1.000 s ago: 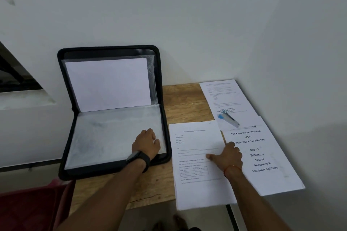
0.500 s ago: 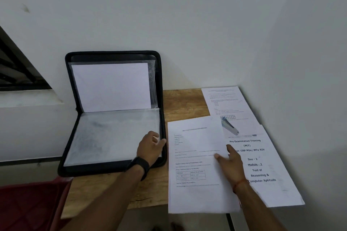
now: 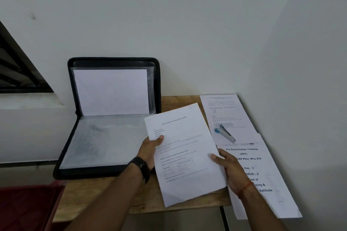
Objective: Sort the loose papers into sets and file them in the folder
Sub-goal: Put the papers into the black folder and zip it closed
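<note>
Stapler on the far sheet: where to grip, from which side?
Pinch the stapler across its long sides at mid-body, from straight above. It lies flat and diagonal on the far sheet, blue end away, nothing crowding it. The right hand is nearer, but grips the lifted paper now.

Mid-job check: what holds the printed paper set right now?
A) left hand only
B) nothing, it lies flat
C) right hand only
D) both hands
D: the left hand grips the paper set at its left edge, the right hand at its right edge.
</note>
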